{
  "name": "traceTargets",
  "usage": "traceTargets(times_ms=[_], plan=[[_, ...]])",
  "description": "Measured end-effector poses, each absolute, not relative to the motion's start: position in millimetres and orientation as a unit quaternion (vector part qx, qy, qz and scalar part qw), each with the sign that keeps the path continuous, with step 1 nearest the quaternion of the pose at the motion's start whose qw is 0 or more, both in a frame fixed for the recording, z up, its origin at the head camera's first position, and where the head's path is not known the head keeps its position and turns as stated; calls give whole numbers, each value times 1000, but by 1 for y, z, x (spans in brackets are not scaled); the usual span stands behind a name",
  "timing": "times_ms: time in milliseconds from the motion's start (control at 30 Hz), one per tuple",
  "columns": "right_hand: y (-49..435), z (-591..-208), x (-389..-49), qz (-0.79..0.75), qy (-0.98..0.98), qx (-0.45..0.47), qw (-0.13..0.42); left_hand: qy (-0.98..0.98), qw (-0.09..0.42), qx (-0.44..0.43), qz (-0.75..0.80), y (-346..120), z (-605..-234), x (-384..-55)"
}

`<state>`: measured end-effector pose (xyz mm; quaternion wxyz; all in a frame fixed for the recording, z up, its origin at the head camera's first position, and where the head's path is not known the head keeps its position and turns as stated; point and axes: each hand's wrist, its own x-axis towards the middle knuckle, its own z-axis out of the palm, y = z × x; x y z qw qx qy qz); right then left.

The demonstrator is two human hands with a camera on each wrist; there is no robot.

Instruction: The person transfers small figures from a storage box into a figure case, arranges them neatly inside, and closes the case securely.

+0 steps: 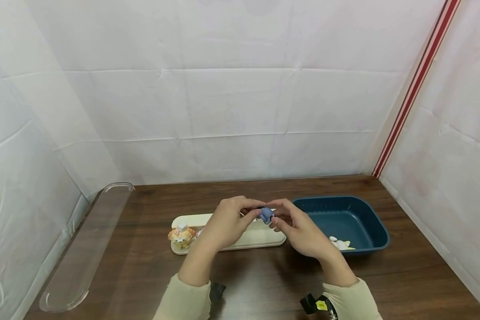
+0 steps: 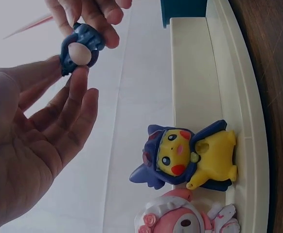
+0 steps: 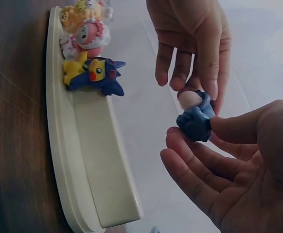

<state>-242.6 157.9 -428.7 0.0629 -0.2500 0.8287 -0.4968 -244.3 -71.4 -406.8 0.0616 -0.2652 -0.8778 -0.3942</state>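
Note:
Above a long cream stepped stand [image 1: 260, 235], both hands hold one small blue figurine [image 1: 266, 215]. The left hand [image 1: 230, 224] pinches it from the left, and the right hand [image 1: 304, 233] from the right, between thumb and fingers. A pale round part of the blue figurine [image 3: 197, 127] faces both wrist cameras. Lower down, on the stand, sits a yellow Pikachu figurine [image 2: 209, 158] in a dark blue hooded cape. Beside that is a pink figurine [image 2: 183, 222] with a white frilled bonnet. An orange, fluffy figurine [image 1: 182, 236] stands at the left end of the stand.
A teal plastic bin [image 1: 378, 233] stands to the right, with a white and yellow figurine [image 1: 341, 244] inside. Along the left table edge lies a long transparent cover [image 1: 90, 249]. White sheeting [image 1: 232, 102] encloses the brown wooden table [image 1: 256, 289] at the back and sides.

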Motion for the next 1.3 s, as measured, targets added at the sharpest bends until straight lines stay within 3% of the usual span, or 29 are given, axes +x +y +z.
traceTargets(times_ms=[333, 633, 1300], plan=[[150, -432, -243, -516, 814, -256, 78, -884, 35, -269, -380, -76, -404, -243], [140, -438, -242, -526, 813, -240, 62, -892, 75, -269, -355, -80, -403, -242], [130, -442, -238, -442, 868, -224, 24, -915, 85, -271, -287, -82, -403, -243]])
